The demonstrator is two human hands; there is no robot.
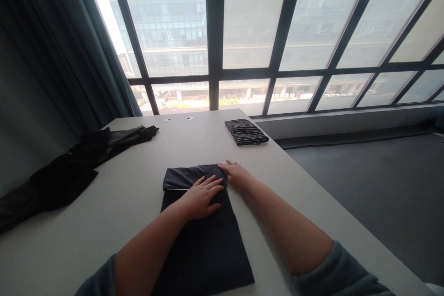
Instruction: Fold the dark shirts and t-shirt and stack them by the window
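Observation:
A dark navy piece of clothing [208,254] lies lengthwise on the white table [132,222], its far end folded over toward me into a greyish band. My left hand [204,196] rests on it with fingers spread, the fingertips on the folded band and the palm over the darker cloth. At the band's right edge is my right hand [236,175], its fingers stretched out and touching the corner of the fold. The left forearm covers part of the garment's left side, so its exact kind cannot be made out.
A folded black-and-white striped cloth [246,132] sits near the table's far right edge. Crumpled dark clothes [69,171] lie along the left side. Two round cable-hole covers [190,119] are at the back, before a large window [243,32]. A dark curtain [65,32] hangs left.

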